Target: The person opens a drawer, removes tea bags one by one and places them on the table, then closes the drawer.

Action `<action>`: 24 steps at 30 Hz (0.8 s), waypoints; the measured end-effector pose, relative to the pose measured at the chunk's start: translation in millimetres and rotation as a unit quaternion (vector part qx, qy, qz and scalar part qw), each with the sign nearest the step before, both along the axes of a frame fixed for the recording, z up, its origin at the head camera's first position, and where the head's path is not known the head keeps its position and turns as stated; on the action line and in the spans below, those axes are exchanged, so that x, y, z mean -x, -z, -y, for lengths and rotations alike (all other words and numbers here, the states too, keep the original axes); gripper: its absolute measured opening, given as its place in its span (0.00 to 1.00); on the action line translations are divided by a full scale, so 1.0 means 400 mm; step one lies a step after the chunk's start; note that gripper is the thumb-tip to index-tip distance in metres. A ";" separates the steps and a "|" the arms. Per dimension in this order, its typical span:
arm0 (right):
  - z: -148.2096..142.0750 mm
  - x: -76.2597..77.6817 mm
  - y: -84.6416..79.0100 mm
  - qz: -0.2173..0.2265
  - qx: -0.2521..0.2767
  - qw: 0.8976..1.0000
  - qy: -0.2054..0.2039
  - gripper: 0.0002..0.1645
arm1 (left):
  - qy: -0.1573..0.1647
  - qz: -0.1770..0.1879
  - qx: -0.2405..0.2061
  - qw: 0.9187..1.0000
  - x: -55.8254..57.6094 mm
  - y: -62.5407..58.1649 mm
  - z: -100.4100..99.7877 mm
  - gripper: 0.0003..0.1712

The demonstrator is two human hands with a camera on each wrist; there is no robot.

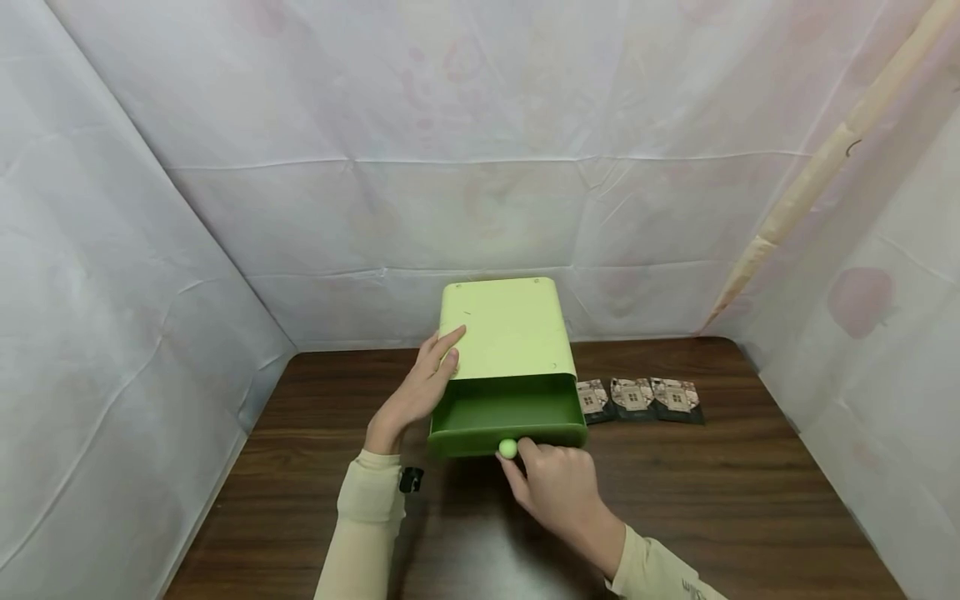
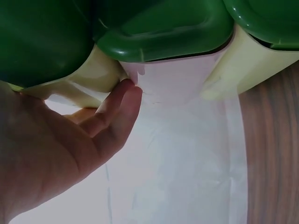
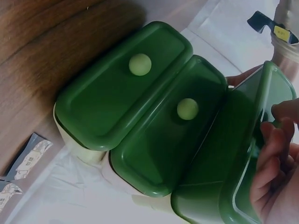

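Note:
A light-green drawer cabinet (image 1: 501, 329) stands at the back of the table, its top drawer (image 1: 480, 442) pulled out. The dark-green inside of that drawer shows nothing in it. My right hand (image 1: 558, 487) pinches the round light-green knob (image 1: 507, 449) on the drawer front between thumb and fingers. Against the cabinet's left side rests my left hand (image 1: 427, 383), its fingers extended over the top edge. Below, two more drawers, the middle drawer (image 3: 159, 149) and the bottom drawer (image 3: 107, 98), sit closed, each with a round knob.
Three small dark printed packets (image 1: 632, 400) lie in a row on the wooden table (image 1: 750, 500), just right of the cabinet. White patterned sheeting (image 1: 480, 208) hangs behind the table and along both sides. A black strap piece (image 1: 411, 479) is on the left wrist.

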State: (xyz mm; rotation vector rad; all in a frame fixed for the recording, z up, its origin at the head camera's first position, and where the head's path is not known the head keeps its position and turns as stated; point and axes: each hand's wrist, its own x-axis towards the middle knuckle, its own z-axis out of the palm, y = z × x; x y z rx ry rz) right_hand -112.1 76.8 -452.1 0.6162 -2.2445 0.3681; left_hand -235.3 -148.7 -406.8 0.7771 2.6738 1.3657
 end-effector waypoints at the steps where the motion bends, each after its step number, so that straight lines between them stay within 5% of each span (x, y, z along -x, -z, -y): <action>1: -0.002 0.004 -0.001 0.003 -0.001 1.000 0.002 0.23 | 0.005 0.001 0.000 1.000 0.000 -0.002 0.001 0.30; 9: -0.010 0.045 -0.013 0.011 0.000 1.000 0.016 0.24 | 0.066 0.012 0.003 0.998 0.009 -0.013 0.010 0.36; 24: 0.001 0.117 -0.032 0.049 -0.006 0.998 0.031 0.24 | 0.066 0.030 0.001 0.997 0.012 -0.013 0.020 0.38</action>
